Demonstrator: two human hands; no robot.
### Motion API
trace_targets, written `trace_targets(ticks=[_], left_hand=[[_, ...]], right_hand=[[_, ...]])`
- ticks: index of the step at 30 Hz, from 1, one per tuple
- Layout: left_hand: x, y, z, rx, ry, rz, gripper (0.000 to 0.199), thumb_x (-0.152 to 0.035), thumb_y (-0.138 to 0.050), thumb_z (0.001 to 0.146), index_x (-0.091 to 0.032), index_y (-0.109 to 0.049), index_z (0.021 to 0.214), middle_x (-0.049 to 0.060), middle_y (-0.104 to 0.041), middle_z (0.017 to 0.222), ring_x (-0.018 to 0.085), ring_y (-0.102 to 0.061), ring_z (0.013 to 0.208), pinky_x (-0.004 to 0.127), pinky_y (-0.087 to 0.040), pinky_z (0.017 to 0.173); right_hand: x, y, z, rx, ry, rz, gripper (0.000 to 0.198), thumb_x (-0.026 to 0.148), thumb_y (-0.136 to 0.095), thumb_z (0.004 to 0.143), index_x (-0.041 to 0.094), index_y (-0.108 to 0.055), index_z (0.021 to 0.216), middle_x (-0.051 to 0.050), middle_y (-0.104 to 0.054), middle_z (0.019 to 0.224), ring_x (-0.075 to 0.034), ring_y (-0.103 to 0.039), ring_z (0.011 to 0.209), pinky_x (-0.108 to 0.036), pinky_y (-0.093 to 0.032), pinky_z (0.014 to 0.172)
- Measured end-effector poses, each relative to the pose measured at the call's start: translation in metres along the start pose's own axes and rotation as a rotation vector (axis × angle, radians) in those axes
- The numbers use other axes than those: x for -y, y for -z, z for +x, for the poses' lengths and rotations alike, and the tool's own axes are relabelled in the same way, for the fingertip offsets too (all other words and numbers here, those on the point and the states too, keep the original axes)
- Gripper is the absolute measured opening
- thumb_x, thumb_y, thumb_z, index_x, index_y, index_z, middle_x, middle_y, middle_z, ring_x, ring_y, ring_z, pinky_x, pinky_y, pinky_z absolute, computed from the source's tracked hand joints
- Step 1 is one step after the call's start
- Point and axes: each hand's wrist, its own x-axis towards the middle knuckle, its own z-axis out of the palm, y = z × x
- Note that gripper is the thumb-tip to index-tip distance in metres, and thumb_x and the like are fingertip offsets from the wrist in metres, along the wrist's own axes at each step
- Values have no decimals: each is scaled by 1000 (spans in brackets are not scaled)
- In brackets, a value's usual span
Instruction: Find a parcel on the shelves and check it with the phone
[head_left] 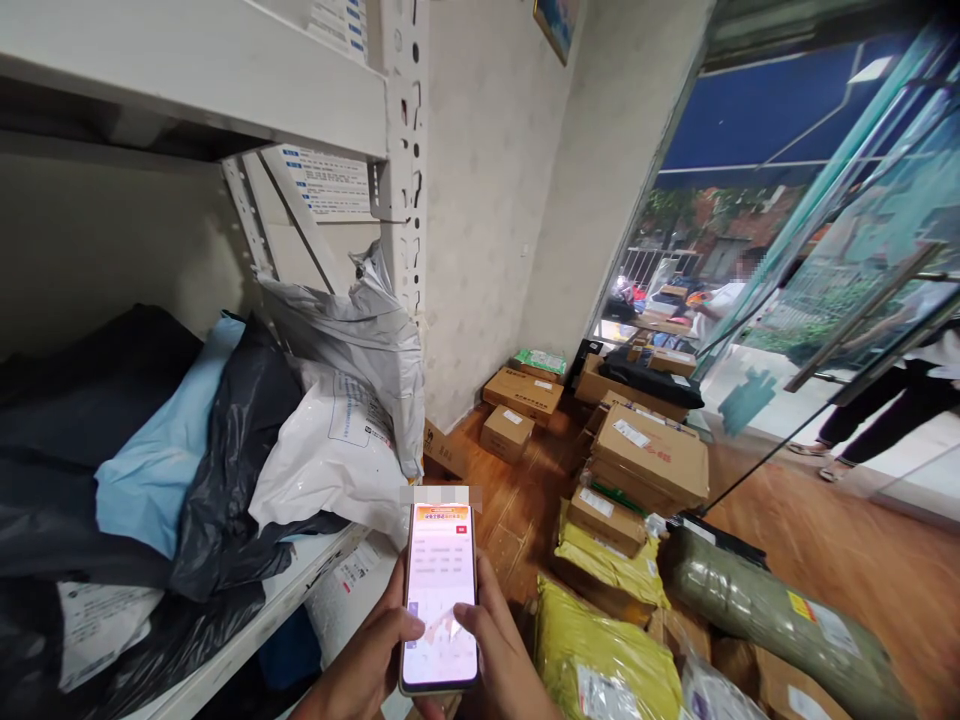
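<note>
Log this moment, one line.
left hand: holds lit rectangular smartphone | right hand: holds same smartphone | nearby: white metal shelving, yellow plastic parcels

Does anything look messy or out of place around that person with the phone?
Yes, a little: the crumpled grey bag on the shelf bulges out, covering part of the white post. The parcels lie on the floor in uneven piles. I see nothing spilled.

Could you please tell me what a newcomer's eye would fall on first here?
Probably the brightly lit phone, held by the left hand and right hand at bottom centre. Next might come the light blue bag among black bags on the shelf at left, then the yellow parcels and long olive roll at lower right.
</note>
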Motion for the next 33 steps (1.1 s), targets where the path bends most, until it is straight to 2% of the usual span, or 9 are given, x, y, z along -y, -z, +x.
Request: trace_targets(ticks=[3, 7, 11, 14, 17, 22, 27, 30, 33], left_hand=[[0, 3, 1, 61, -25, -21, 94, -25, -51, 65, -34, -8, 148, 9, -55, 135, 33, -62, 103, 27, -54, 40], [-1, 7, 2, 109, -45, 15, 96, -17, -48, 67, -32, -1, 148, 12, -52, 137, 31, -62, 103, 27, -55, 42], [-3, 8, 1, 108, -38, 40, 96, -16, -48, 65, -28, -2, 148, 13, -52, 136, 29, -62, 99, 26, -56, 43], [-5, 8, 0, 88, -19, 33, 96, -16, -48, 65, -29, -4, 148, 12, -53, 135, 27, -64, 91, 26, -56, 43], [-5, 9, 0, 91, -13, 28, 94, -17, -50, 66, -27, -5, 148, 13, -54, 134, 25, -65, 85, 26, -55, 43], [-2, 16, 2, 115, -29, 53, 104, -15, -50, 61, -29, 3, 149, 11, -50, 139, 30, -61, 104, 25, -56, 44], [-4, 15, 0, 80, -17, 187, 114, -11, -54, 54, -25, 8, 148, 12, -48, 142, 29, -62, 101, 25, -57, 50], [-8, 13, -1, 83, 7, 195, 116, -12, -53, 52, -25, 11, 148, 12, -44, 146, 29, -62, 100, 26, -57, 49], [-9, 14, -2, 110, 51, 144, 119, -11, -52, 50, -30, 13, 148, 8, -35, 153, 29, -61, 104, 28, -57, 53]], right_hand=[[-2, 2, 2, 23, -66, 37, 59, 31, -56, 71, 24, -48, 129, -5, -68, 112, -24, -60, 96, -35, -50, 78], [-1, 2, 3, 87, -88, 9, 62, 26, -54, 71, 23, -42, 132, -6, -66, 116, -22, -60, 94, -33, -47, 77], [-4, 1, 1, 138, -85, 38, 77, 24, -59, 68, 23, -29, 139, -7, -64, 120, -22, -58, 93, -33, -46, 77], [-9, 2, 2, 151, -96, 66, 80, 23, -57, 69, 25, -23, 142, -7, -63, 123, -23, -58, 98, -34, -46, 76], [-12, 3, 4, 157, -95, 107, 75, 21, -54, 68, 28, -31, 139, -5, -59, 130, -23, -58, 102, -34, -47, 80], [-11, -4, 3, 92, -73, 49, 67, 33, -64, 73, 26, -39, 135, -5, -67, 114, -23, -61, 95, -35, -48, 81], [-10, -6, 7, 33, -82, 83, 66, 37, -71, 68, 25, -49, 129, -5, -69, 109, -24, -63, 89, -35, -49, 75], [-4, -9, 16, -47, -90, 91, 56, 45, -68, 71, 20, -57, 119, -5, -71, 102, -23, -64, 85, -33, -49, 73], [7, -15, 27, -133, -81, 39, 53, 58, -66, 70, 15, -64, 100, -6, -72, 85, -21, -63, 72, -31, -46, 64]])
